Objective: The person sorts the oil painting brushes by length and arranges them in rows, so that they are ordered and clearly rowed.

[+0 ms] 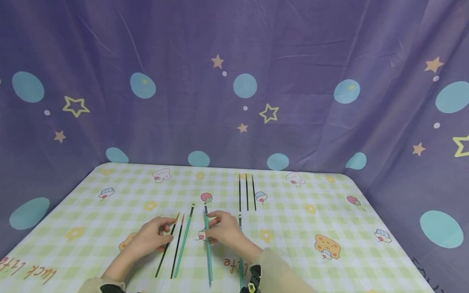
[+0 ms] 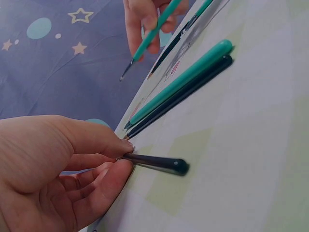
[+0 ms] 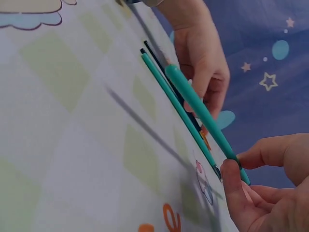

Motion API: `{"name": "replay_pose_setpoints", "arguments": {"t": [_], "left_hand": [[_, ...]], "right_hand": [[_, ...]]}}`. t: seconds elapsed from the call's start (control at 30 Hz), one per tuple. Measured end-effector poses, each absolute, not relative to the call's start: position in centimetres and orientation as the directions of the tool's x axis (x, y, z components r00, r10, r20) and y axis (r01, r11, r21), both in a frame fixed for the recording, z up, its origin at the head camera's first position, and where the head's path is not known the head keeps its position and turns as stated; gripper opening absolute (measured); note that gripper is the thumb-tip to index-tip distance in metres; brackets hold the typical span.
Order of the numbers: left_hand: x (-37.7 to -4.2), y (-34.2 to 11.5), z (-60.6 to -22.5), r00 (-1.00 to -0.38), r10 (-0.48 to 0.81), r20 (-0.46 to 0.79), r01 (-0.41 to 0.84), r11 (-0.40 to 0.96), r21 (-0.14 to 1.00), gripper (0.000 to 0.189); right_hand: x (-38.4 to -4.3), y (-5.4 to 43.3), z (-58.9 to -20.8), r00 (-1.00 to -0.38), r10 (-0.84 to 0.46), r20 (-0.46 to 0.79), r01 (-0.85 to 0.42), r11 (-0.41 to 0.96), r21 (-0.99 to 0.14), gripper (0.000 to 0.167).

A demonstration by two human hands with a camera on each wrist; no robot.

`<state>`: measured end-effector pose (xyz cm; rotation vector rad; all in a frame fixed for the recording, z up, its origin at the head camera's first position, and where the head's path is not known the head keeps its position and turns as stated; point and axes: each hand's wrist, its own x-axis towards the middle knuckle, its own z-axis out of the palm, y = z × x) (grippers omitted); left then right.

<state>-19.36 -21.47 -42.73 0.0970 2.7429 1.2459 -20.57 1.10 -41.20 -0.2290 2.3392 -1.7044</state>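
My left hand (image 1: 152,238) pinches a black paintbrush (image 1: 163,260) between thumb and forefinger, its brown bristles pointing toward the back. Just right of it, a second black paintbrush (image 1: 177,249) and a teal paintbrush (image 1: 185,240) lie side by side on the cloth. Another teal paintbrush (image 1: 209,260) is in my right hand (image 1: 224,232), pinched by thumb and fingers toward its bristle end. In the right wrist view, this held teal brush (image 3: 200,108) is raised off the cloth and casts a shadow.
Under my right forearm lies one more teal paintbrush (image 1: 240,224), partly hidden. Three thin black paintbrushes (image 1: 247,195) lie in a row farther back. A green checked cloth (image 1: 293,252) with cartoon prints covers the table. Behind it hangs a purple curtain (image 1: 300,122).
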Motion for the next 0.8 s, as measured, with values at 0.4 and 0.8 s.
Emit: {"name": "replay_pose_setpoints", "arguments": {"t": [0.4, 0.8], "left_hand": [[-19.5, -21.6, -42.8, -0.99, 0.121, -0.071, 0.026, 0.655, 0.756, 0.049], [-19.3, -21.5, -42.6, -0.989, 0.12, -0.086, 0.013, 0.653, 0.757, 0.048]], "right_hand": [[-20.3, 4.3, -41.3, -0.965, -0.246, -0.09, 0.03, 0.237, -0.971, 0.052], [-19.7, 7.6, -41.4, -0.971, -0.225, -0.079, 0.017, 0.267, -0.964, 0.054]]}}
